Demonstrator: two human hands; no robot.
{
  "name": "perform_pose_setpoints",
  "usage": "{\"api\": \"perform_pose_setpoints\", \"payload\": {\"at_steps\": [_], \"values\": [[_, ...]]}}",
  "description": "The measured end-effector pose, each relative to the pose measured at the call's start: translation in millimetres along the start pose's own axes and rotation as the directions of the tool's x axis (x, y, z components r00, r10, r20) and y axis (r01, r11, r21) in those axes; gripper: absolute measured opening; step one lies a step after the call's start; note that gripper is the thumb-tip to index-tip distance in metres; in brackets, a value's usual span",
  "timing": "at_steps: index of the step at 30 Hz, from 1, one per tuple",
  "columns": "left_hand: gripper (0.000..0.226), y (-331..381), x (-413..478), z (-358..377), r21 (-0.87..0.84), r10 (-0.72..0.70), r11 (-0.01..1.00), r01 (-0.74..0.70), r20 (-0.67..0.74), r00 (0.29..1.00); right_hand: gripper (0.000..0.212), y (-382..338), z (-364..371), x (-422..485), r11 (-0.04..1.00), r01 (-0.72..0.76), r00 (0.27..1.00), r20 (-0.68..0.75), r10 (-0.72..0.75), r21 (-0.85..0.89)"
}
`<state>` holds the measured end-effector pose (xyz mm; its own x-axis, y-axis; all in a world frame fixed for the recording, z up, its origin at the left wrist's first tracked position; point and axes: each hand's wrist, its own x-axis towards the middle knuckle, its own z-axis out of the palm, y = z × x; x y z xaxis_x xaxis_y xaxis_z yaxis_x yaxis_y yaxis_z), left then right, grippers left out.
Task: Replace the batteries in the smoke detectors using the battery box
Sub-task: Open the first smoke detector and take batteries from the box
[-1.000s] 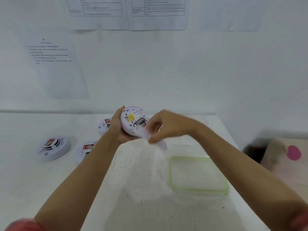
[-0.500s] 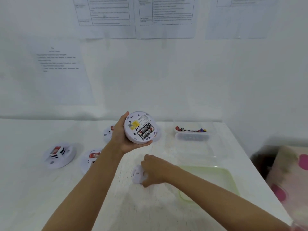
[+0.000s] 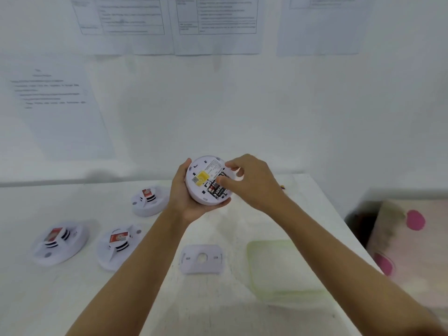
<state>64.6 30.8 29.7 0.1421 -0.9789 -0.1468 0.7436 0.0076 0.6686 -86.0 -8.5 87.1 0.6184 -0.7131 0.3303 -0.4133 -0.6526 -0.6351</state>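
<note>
My left hand [image 3: 183,197] grips a round white smoke detector [image 3: 206,180] above the table, its back turned toward me. A yellow label and two black batteries [image 3: 216,188] show in its open compartment. My right hand [image 3: 252,183] is at the detector's right side, thumb and fingertips curled onto the batteries. The detector's white mounting plate [image 3: 201,258] lies flat on the table below. The battery box is hidden behind my right hand.
Three more white smoke detectors lie face up at the left [image 3: 60,241], [image 3: 118,243], [image 3: 150,200]. A clear lid with a green rim [image 3: 278,267] lies at the right. The table's right edge [image 3: 339,226] borders a spotted cushion [image 3: 412,238]. Papers hang on the wall.
My right hand left the mounting plate on the table and rose to the batteries in the detector. The left hand kept holding the detector.
</note>
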Motion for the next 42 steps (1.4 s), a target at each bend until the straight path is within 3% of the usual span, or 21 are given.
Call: {"api": "perform_pose_setpoints", "payload": {"at_steps": [8,15,21,28,36,42], "values": [[0.055,-24,13,27,-0.025,0.015,1.000,-0.016,-0.012,1.000,0.038,32,25,-7,0.998,-0.043,0.988,-0.147,0.050,0.049],[0.052,-38,29,32,-0.002,0.042,0.999,-0.043,-0.112,0.993,0.048,63,14,16,0.964,-0.161,0.987,0.040,0.156,0.214],[0.049,-42,42,37,0.043,0.073,0.997,-0.065,-0.227,0.971,0.039,86,13,37,0.912,-0.203,0.969,0.209,0.133,0.358],[0.050,-44,51,40,0.058,0.085,0.996,-0.072,-0.259,0.962,0.034,100,15,51,0.875,-0.229,0.952,0.287,0.108,0.427],[0.051,-44,54,34,0.046,0.057,0.998,-0.045,-0.291,0.955,0.036,111,17,58,0.882,-0.231,0.930,0.360,0.076,0.411],[0.052,-43,57,30,0.090,0.084,0.994,-0.058,-0.312,0.946,0.028,107,13,57,0.966,-0.076,0.962,0.275,0.006,0.246]]}}
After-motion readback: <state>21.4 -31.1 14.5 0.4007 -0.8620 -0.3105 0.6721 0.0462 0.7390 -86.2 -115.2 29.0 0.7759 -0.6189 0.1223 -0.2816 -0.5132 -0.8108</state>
